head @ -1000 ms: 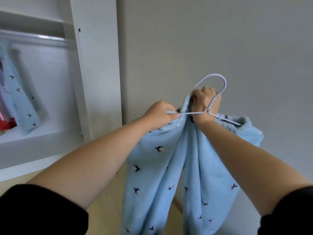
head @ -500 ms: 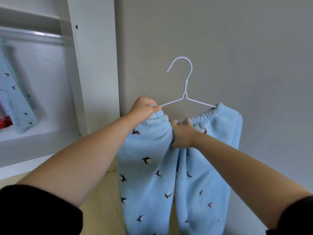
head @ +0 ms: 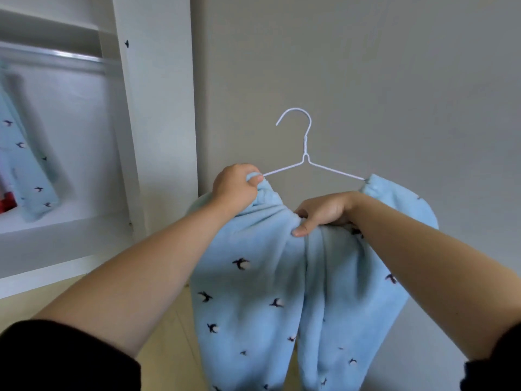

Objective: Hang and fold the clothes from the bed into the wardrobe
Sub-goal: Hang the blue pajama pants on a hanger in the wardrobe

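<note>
Grey wall (head: 394,66) fills the background, white wardrobe (head: 158,108) at left, pale floor (head: 169,348) below.

Nearest: both forearms reach forward, black sleeves (head: 64,359) at the bottom corners. Light blue fleece trousers (head: 253,292) with a dark bird print hang between them, legs dropping out of view.

Left hand (head: 235,190): grip curled tight, pinching the waistband together with the left end of the white wire hanger (head: 306,153). Judgement: this hand carries the weight and keeps the hanger level so the cloth cannot slide off that end.

Right hand (head: 324,211): fingers curled into the bunched middle of the waistband, thumb pressing on the fabric. Judgement: it is pulling slack down and centring the cloth. The right end of the hanger is already inside the waistband.

Hanger hook stands upright, free, in front of the wall; not yet on any rail.

Farther left: wardrobe rail (head: 56,56), blurred, with a matching blue garment (head: 25,165) hanging under it and something red (head: 7,203) beside that.

Change against half a second ago: hands keep the same holds; the waistband sags lower in the middle, and the right hand now sits with its thumb lower on the fabric. One second ago the right hand gripped the hanger neck and the hook was tilted; now the hook is upright and the hand is off the wire.
</note>
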A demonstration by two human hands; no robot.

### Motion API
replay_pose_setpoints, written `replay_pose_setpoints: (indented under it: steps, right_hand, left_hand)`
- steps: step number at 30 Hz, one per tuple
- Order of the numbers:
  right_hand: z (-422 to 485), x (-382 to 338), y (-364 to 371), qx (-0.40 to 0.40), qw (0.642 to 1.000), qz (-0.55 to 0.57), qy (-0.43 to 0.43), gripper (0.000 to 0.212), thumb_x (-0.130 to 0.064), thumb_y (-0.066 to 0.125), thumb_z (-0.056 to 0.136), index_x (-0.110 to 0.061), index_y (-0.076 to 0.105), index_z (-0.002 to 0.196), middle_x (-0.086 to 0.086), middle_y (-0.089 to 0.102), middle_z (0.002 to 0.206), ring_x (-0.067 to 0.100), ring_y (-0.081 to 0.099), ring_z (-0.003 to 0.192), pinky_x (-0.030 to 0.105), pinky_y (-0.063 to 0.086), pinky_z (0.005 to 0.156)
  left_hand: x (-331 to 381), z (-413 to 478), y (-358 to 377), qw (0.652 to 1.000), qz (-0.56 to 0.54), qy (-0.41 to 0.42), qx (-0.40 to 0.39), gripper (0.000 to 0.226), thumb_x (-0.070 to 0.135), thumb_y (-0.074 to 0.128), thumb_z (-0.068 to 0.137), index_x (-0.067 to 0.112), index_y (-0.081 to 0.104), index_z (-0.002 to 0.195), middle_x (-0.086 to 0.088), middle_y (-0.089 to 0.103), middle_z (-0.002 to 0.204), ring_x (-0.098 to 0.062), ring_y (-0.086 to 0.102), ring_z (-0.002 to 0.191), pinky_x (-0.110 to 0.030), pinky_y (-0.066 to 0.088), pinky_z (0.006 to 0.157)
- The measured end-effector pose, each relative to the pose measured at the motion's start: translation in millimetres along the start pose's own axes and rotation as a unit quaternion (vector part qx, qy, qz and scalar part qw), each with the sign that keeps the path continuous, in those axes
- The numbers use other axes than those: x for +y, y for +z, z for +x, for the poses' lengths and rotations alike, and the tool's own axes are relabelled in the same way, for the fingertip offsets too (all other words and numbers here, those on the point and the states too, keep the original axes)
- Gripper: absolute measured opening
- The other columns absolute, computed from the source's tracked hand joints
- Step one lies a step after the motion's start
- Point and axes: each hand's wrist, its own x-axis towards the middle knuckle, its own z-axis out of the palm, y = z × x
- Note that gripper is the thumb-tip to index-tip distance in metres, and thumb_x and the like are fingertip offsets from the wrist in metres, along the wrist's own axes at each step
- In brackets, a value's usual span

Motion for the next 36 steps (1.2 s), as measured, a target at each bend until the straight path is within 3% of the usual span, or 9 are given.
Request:
replay_pose_setpoints:
  steps: [3, 6, 11, 16, 20, 25, 27, 32, 36]
  right_hand:
    - [3, 4, 0, 0.1, 0.991, 0.084, -0.012, 0.004, -0.007, 0.063, 0.087, -0.005, 0.067, 0.085, 0.003, 0.072, 0.073, 0.015, 0.068, 0.063, 0.028, 0.057, 0.065]
    - [7, 6, -7, 0.283, 0.945, 0.163, -0.03, 0.005, -0.004, 0.064, 0.083, -0.003, 0.067, 0.086, 0.01, 0.069, 0.087, 0.023, 0.065, 0.079, 0.034, 0.054, 0.08]
    - [23, -8, -5, 0.569, 0.738, 0.343, -0.118, 0.025, 0.001, 0.058, 0.083, -0.012, 0.054, 0.062, 0.001, 0.056, 0.062, 0.003, 0.052, 0.054, 0.025, 0.044, 0.055]
    - [34, -12, -2, 0.776, 0.592, -0.156, -0.152, 0.007, 0.004, 0.062, 0.068, 0.0, 0.068, 0.069, 0.019, 0.057, 0.077, 0.028, 0.056, 0.076, 0.027, 0.029, 0.066]
    - [43, 7, 3, 0.552, 0.727, -0.407, 0.038, 0.019, -0.012, 0.048, 0.09, -0.007, 0.063, 0.099, 0.015, 0.065, 0.1, 0.034, 0.062, 0.094, 0.04, 0.044, 0.074]
    - [54, 4, 26, 0.273, 0.937, -0.22, 0.003, 0.037, -0.015, 0.047, 0.096, -0.003, 0.047, 0.131, 0.017, 0.052, 0.133, 0.026, 0.052, 0.117, 0.034, 0.039, 0.098]
    - [47, 7, 27, 0.139, 0.973, -0.183, 0.018, 0.033, -0.014, 0.043, 0.097, -0.003, 0.053, 0.126, 0.014, 0.052, 0.134, 0.022, 0.05, 0.117, 0.029, 0.037, 0.099]
    - [27, 18, 26, 0.276, 0.93, -0.241, -0.02, 0.035, -0.013, 0.044, 0.096, -0.008, 0.055, 0.129, 0.013, 0.058, 0.13, 0.026, 0.054, 0.118, 0.031, 0.038, 0.1]
    - [-1, 29, 21, 0.527, 0.783, -0.313, -0.109, 0.027, -0.002, 0.045, 0.084, 0.0, 0.067, 0.1, 0.019, 0.066, 0.09, 0.037, 0.061, 0.086, 0.042, 0.049, 0.072]
  left_hand:
    - [1, 1, -2, 1.0, -0.012, 0.003, 0.003, 0.012, 0.022, 0.058, 0.09, 0.023, 0.067, 0.083, 0.003, 0.059, 0.077, -0.021, 0.053, 0.079, -0.029, 0.041, 0.068]
    - [6, 0, -9, 0.998, -0.052, 0.022, -0.034, 0.018, 0.017, 0.058, 0.089, 0.025, 0.06, 0.073, 0.002, 0.056, 0.068, -0.02, 0.052, 0.072, -0.029, 0.04, 0.066]
    - [29, -10, -6, 0.989, -0.086, 0.072, -0.099, 0.014, 0.009, 0.061, 0.087, 0.016, 0.064, 0.075, 0.003, 0.051, 0.061, -0.017, 0.047, 0.064, -0.025, 0.036, 0.057]
    - [53, -13, -7, 0.972, -0.145, 0.088, -0.164, 0.017, 0.002, 0.058, 0.088, 0.009, 0.064, 0.073, -0.003, 0.052, 0.064, -0.014, 0.047, 0.066, -0.022, 0.038, 0.061]
    - [47, -3, -16, 0.965, -0.214, 0.059, -0.141, 0.012, -0.003, 0.059, 0.087, 0.004, 0.068, 0.084, -0.002, 0.049, 0.058, 0.006, 0.042, 0.048, -0.012, 0.032, 0.054]
    - [23, 3, 5, 0.988, -0.145, -0.027, -0.036, 0.012, 0.013, 0.064, 0.087, 0.011, 0.069, 0.076, -0.003, 0.059, 0.066, -0.012, 0.054, 0.068, -0.023, 0.042, 0.062]
    - [7, 2, 15, 0.99, -0.12, -0.075, -0.006, 0.018, 0.019, 0.064, 0.087, 0.021, 0.064, 0.069, -0.008, 0.067, 0.076, -0.022, 0.059, 0.074, -0.029, 0.046, 0.071]
    - [-7, -10, 31, 0.992, -0.097, -0.079, -0.02, 0.021, 0.023, 0.06, 0.088, 0.023, 0.061, 0.067, -0.004, 0.067, 0.077, -0.028, 0.063, 0.082, -0.034, 0.049, 0.076]
    - [-7, -7, 28, 0.995, -0.085, -0.055, -0.021, 0.016, 0.023, 0.056, 0.092, 0.021, 0.064, 0.078, -0.006, 0.068, 0.084, -0.029, 0.061, 0.085, -0.037, 0.05, 0.079]
